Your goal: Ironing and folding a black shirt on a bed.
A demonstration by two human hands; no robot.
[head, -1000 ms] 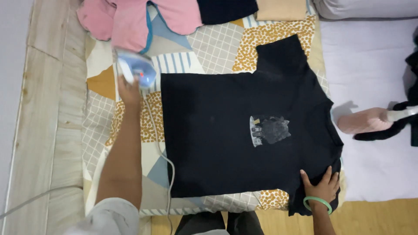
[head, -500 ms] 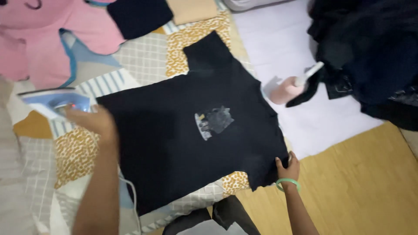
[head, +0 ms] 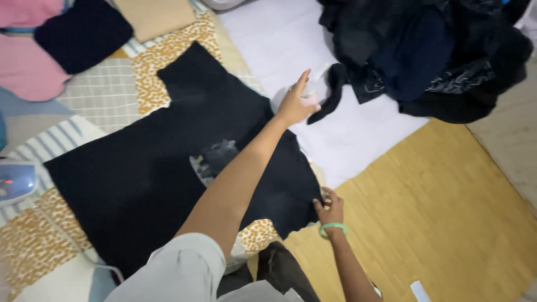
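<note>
A black T-shirt (head: pixel 140 184) with a pale print (head: pixel 215 156) lies flat on a patterned quilt (head: pixel 162 53). My left hand (head: pixel 295 105) reaches across the shirt to the white sheet (head: pixel 363 131) and lies over a small pale spray bottle (head: pixel 307 90). The bottle is mostly hidden, so I cannot tell whether the fingers grip it. My right hand (head: pixel 330 208), with a green bangle on the wrist, pinches the shirt's near right corner. A blue and white iron (head: pixel 15 182) rests on the quilt at the far left, away from both hands.
A heap of dark clothes (head: pixel 425 50) lies on the sheet at the top right. Pink garments (head: pixel 28 72), a dark folded piece (head: pixel 78 33) and a beige one (head: pixel 156 14) sit at the top left. A yellow mat (head: pixel 425 223) covers the floor on the right.
My left hand has let go of the iron and swung right across the shirt to the spray bottle. The view has shifted right. My right hand stays on the shirt's corner.
</note>
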